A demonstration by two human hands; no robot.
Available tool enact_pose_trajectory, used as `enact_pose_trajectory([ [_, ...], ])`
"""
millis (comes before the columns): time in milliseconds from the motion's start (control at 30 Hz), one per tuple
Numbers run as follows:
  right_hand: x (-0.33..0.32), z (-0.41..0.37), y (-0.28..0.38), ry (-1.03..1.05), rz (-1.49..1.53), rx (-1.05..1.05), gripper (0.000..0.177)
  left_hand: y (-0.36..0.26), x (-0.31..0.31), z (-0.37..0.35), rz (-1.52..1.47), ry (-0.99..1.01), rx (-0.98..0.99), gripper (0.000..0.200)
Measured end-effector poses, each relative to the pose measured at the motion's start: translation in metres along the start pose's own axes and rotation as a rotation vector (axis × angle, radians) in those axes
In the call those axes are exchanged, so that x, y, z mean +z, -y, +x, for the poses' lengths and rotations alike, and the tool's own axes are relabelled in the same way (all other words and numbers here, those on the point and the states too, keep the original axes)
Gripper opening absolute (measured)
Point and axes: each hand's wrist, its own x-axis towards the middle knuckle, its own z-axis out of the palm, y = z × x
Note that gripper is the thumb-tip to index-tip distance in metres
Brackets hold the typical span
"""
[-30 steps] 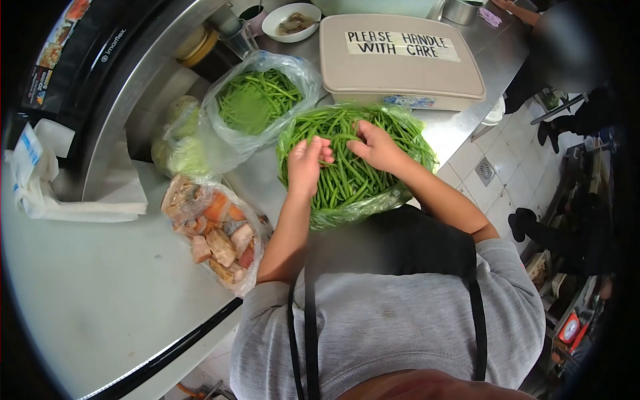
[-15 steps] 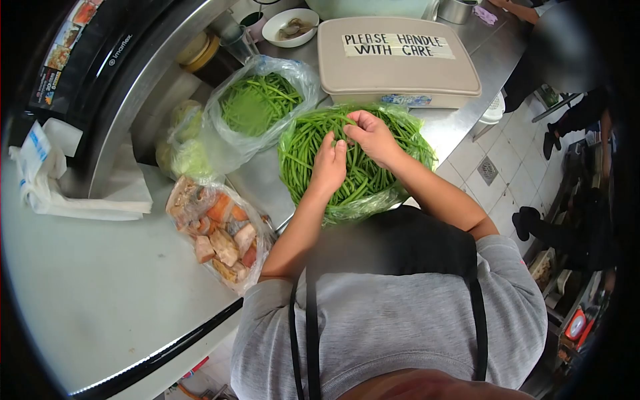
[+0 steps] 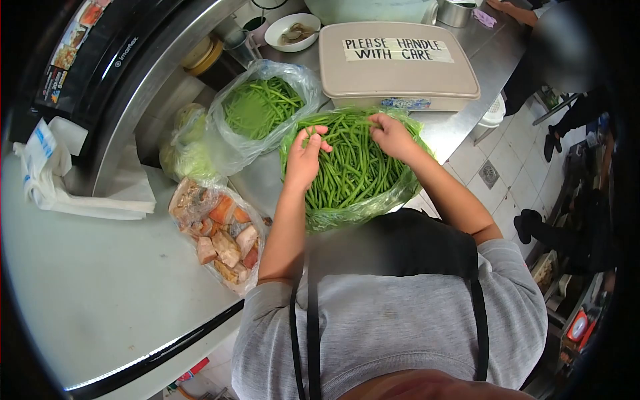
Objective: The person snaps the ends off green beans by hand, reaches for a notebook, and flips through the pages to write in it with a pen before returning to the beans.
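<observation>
A clear plastic bag of long green beans [image 3: 357, 163] lies open on the steel counter in front of me. Over its left side is my left hand [image 3: 307, 160], fingers curled, with a bit of green bean showing between them. My right hand [image 3: 395, 138] is at the far right part of the pile, thumb and forefinger pinched together at the beans; what lies between those fingertips is too small to make out. Left of this bag stands a second clear bag [image 3: 220, 143] holding cut green bean pieces [image 3: 270, 103].
Left are a bag of pale green vegetables [image 3: 190, 150], a bag of meat chunks [image 3: 223, 243] and white plastic bags [image 3: 87, 197]. Behind the beans sits a lidded beige box [image 3: 400, 70], beside a white bowl [image 3: 292, 32]. People stand at the right, near a white bucket [image 3: 493, 110].
My hands were close together over the middle of the beans and have moved apart, the left one leftward and the right one rightward.
</observation>
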Motion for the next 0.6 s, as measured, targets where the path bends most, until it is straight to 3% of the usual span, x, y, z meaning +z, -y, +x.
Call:
enact_pose_trajectory([
  [33, 0.002, -0.002, -0.003, -0.018, -0.284, -0.152, 0.029, -0.007, 0.001, 0.000, -0.092, 0.002, 0.005, 0.020],
  [133, -0.003, -0.005, 0.031, -0.050, -0.391, -0.288, 0.037, -0.014, -0.002, 0.006, -0.266, 0.019, 0.071, 0.021],
  [233, -0.002, -0.001, 0.068, -0.135, -0.241, -0.518, 0.036, -0.032, -0.005, 0.006, -0.297, 0.084, 0.100, 0.020],
  [333, 0.001, 0.004, 0.083, -0.180, -0.334, -0.645, 0.026, -0.043, -0.006, 0.005, -0.477, 0.158, 0.056, 0.020],
  [433, -0.002, 0.010, 0.076, 0.014, -0.432, -0.563, 0.014, -0.047, -0.010, 0.009, -0.599, 0.216, 0.058, 0.019],
  [533, 0.005, 0.006, 0.073, 0.076, -0.367, -0.518, 0.011, -0.051, 0.003, 0.012, -0.622, 0.088, 0.104, 0.019],
  [600, 0.008, 0.001, 0.076, 0.124, -0.306, -0.519, 0.012, -0.052, 0.011, 0.014, -0.810, 0.056, 0.045, 0.018],
])
